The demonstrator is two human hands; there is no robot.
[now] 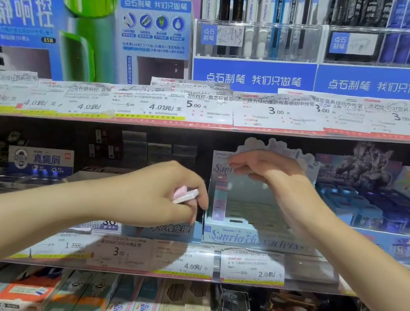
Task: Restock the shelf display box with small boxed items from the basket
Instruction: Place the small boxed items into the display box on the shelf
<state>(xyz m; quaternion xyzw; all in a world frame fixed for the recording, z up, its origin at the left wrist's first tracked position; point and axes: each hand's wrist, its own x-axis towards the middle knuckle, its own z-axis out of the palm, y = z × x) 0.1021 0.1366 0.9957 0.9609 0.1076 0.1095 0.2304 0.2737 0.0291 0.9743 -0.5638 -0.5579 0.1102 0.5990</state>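
Note:
A light-blue Sanrio display box (252,239) stands on the middle shelf, mostly bare inside, with one small boxed item (219,201) upright at its left end. My left hand (164,192) hovers just left of the box, shut on a small pink-and-white boxed item (185,195). My right hand (262,166) reaches over the box and pinches its raised header card (305,156) at the back. The basket is out of view.
Another light-blue eraser box (163,227) sits directly left of the display box. A blue display of small boxes (380,211) stands to the right. Price tags (252,270) line the shelf edge. The upper shelf (231,121) overhangs closely; boxed goods fill the lower shelf (144,309).

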